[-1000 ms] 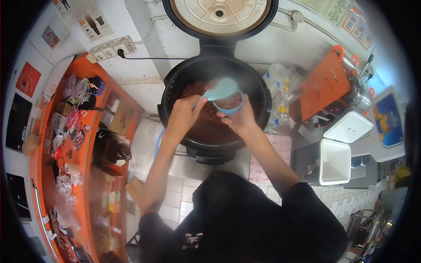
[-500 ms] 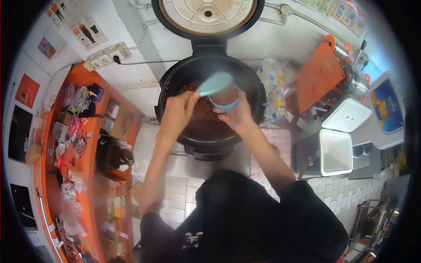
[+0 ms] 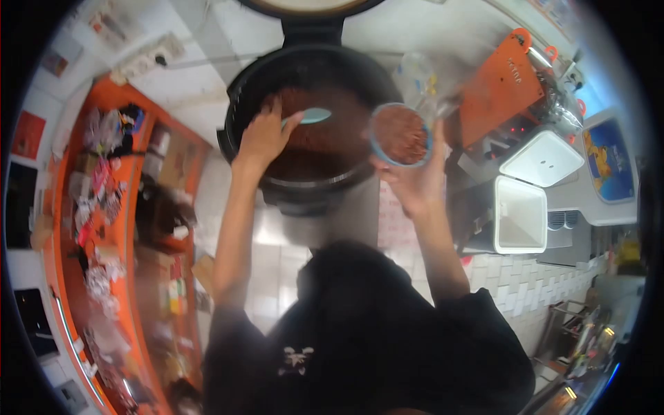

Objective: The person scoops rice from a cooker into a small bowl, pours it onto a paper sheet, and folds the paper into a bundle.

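Observation:
My left hand (image 3: pixel 264 138) grips a pale teal rice paddle (image 3: pixel 315 115) by its handle, above the left part of a large black rice cooker (image 3: pixel 242 97). The paddle's blade points right over reddish-brown food (image 3: pixel 304 142) in the pot, probably cooked rice. At the cooker's right edge, my right hand (image 3: pixel 418 181) is wrapped round a small blue bowl (image 3: pixel 374 142). The same kind of reddish-brown food (image 3: pixel 401 135) fills the bowl, its top tipped toward me. Part of the cooker's open lid (image 3: pixel 311 5) shows at the top edge.
Right of the cooker stand clear plastic bags (image 3: pixel 417 75), an orange board (image 3: pixel 499 88) and a white-lined box (image 3: pixel 520 214) with its lid raised. An orange shelf unit (image 3: pixel 128 207) full of packages runs along the left. Pink patterned paper (image 3: pixel 391 214) lies on the counter.
My right hand has carried the bowl rightward, from over the pot to its edge. The paddle has left the bowl and is lower over the pot. The whole view has shifted slightly.

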Motion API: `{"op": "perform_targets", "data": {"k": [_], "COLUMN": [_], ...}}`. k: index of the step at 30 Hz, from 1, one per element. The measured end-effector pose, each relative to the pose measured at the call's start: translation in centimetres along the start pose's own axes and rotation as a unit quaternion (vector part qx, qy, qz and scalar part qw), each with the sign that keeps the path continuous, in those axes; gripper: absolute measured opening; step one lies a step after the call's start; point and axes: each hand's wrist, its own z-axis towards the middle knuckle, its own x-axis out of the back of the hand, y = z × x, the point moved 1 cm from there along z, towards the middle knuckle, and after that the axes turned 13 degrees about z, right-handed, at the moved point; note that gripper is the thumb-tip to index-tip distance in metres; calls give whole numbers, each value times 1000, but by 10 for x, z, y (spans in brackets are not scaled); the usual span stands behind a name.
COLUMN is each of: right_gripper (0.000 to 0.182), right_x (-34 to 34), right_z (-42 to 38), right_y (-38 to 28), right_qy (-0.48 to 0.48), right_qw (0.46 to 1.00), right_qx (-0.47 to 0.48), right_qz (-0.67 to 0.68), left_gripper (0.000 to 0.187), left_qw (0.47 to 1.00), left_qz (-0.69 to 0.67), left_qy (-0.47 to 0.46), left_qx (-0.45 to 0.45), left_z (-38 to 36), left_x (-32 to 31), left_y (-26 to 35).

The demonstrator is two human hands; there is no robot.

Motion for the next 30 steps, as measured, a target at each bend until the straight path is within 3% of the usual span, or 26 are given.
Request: {"op": "perform_targets", "data": {"k": [1, 2, 3, 4, 5, 7, 8, 9, 11, 14, 15, 17, 19, 20, 21, 23, 25, 26, 27, 29, 30], "right_gripper": [72, 72, 71, 70, 70, 67, 65, 63, 64, 64, 61, 58, 57, 56, 52, 42, 29, 23, 28, 35, 40], "right_x": [13, 30, 50, 89, 133, 201, 197, 188, 218, 240, 238, 242, 235, 222, 263, 327, 362, 385, 382, 448, 451], "right_z": [-15, -29, -40, -52, -59, -69, -77, -84, -88, -92, -91, -90, -82, -81, -76, -55, -42, -31, -23, 7, 11], "right_y": [-2, -4, -8, -11, 0, 11, 15, 25, 40, 45, 44, 39, 33, 28, 22, -13, -62, -84, -96, -112, -99], "right_qy": [20, 33, 44, 114, 132, 174, 222, 267, 229, 185, 184, 183, 141, 226, 165, 123, 103, 84, 79, 46, 124], "right_qw": [1000, 999, 998, 990, 987, 958, 946, 927, 928, 927, 925, 922, 911, 894, 889, 777, 662, 617, 502, 490, 472], "right_qx": [-22, -26, -28, -18, -35, -35, -111, -184, -232, -276, -286, -296, -327, -308, -212, 3, 188, 236, 278, 284, 181], "right_qz": [-2, -14, -25, -79, -82, -226, -208, -188, -183, -173, -172, -171, -210, -235, -372, -618, -718, -746, -815, -823, -854], "left_gripper": [70, 69, 64, 62, 68, 84, 97, 110, 120, 119, 119, 112, 109, 107, 107, 103, 90, 82, 65, 48, 46], "left_qw": [992, 987, 988, 988, 980, 943, 915, 921, 941, 957, 957, 936, 945, 954, 956, 967, 981, 986, 990, 995, 995], "left_qz": [125, 120, 61, -44, -128, -227, -257, -205, -157, -60, -57, -170, -172, -171, -166, -150, -103, -79, -113, -82, -84], "left_qy": [8, 97, 126, 119, 65, -28, -98, -131, -166, -163, -164, -250, -228, -204, -200, -197, -153, -134, -45, -2, 40], "left_qx": [-29, -55, -65, -91, -137, -240, -293, -305, -249, -232, -233, -181, -162, -140, -136, -63, -64, -59, -67, -57, -38], "left_z": [-6, -14, -24, -37, -54, -99, -113, -133, -160, -182, -182, -183, -186, -186, -188, -189, -200, -206, -214, -205, -207], "left_x": [8, 13, 30, 43, 53, 31, 28, 4, -36, -84, -89, -99, -108, -114, -121, -143, -187, -214, -250, -228, -233], "left_y": [10, 19, 36, 51, 71, 115, 137, 152, 173, 177, 178, 181, 182, 180, 178, 168, 154, 146, 136, 147, 150]}}
